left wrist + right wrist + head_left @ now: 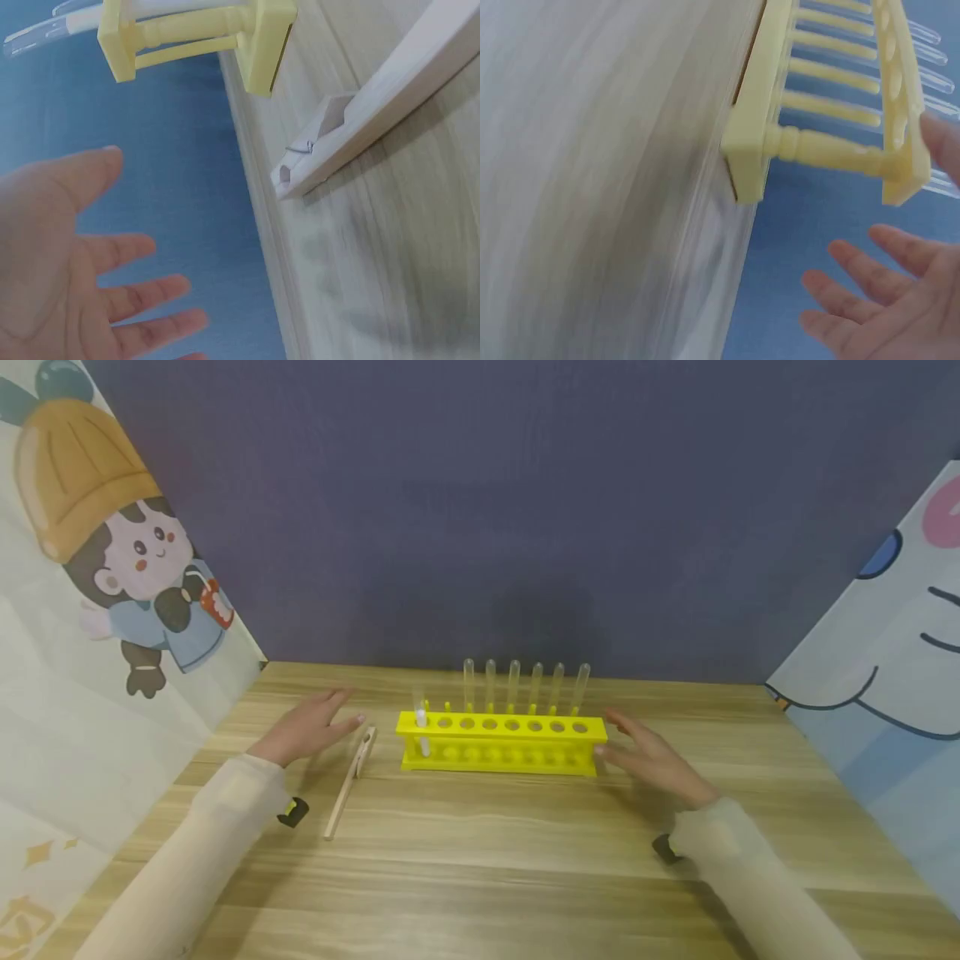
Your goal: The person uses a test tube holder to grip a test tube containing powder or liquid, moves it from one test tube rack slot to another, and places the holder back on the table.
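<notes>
A yellow test tube rack [502,768] stands on the wooden table. One test tube [423,735] with white contents sits in its leftmost hole; several clear tubes [513,681] are upside down on pegs along the back. Left of the rack lies a wooden test tube holder [348,785] with a metal spring [301,148]. My left hand [303,728], fingers spread, is just beyond the holder's left side and holds nothing. At the rack's right end is my right hand [651,756], its fingers extended and thumb close by the top bar [907,142].
Behind the table [487,877] rises a dark blue panel [480,510]. Printed cloths with cartoon figures flank it: one on the left [45,710], another on the right [900,635]. Both sleeves carry a small dark wrist device.
</notes>
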`<state>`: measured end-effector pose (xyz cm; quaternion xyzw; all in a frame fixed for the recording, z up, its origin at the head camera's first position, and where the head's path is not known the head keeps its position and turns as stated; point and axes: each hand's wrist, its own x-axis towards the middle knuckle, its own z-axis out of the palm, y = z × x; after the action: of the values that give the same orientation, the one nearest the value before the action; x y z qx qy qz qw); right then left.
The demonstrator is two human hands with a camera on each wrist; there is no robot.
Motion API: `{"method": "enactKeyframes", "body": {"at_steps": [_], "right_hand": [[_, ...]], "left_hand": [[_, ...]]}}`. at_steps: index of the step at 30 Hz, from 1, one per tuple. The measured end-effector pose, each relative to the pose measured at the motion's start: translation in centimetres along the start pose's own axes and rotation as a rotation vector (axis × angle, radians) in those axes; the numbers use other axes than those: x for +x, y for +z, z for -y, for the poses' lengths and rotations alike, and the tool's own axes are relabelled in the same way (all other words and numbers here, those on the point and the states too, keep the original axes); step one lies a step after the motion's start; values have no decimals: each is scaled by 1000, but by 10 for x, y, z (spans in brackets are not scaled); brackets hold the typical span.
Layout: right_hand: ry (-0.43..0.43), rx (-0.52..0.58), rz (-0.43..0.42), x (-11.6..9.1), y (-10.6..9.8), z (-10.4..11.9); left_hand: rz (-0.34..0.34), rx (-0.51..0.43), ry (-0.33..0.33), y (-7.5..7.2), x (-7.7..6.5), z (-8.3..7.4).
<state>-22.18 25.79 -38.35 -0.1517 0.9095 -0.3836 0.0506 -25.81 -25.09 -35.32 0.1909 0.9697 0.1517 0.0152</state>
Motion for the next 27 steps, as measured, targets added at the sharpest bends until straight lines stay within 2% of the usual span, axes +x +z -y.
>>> {"method": "enactKeyframes", "body": {"at_steps": [9,17,22,27], "right_hand": [[44,160,8,8,7,8],[117,173,5,13,13,7],[137,191,-17,17,17,6],[172,264,-60,20,23,7]], "left_hand": [[93,-22,-48,11,2,-7],[216,-24,-87,21,6,-7],[267,-49,-99,27,3,-5],[297,-83,-156,33,0,-6]]}}
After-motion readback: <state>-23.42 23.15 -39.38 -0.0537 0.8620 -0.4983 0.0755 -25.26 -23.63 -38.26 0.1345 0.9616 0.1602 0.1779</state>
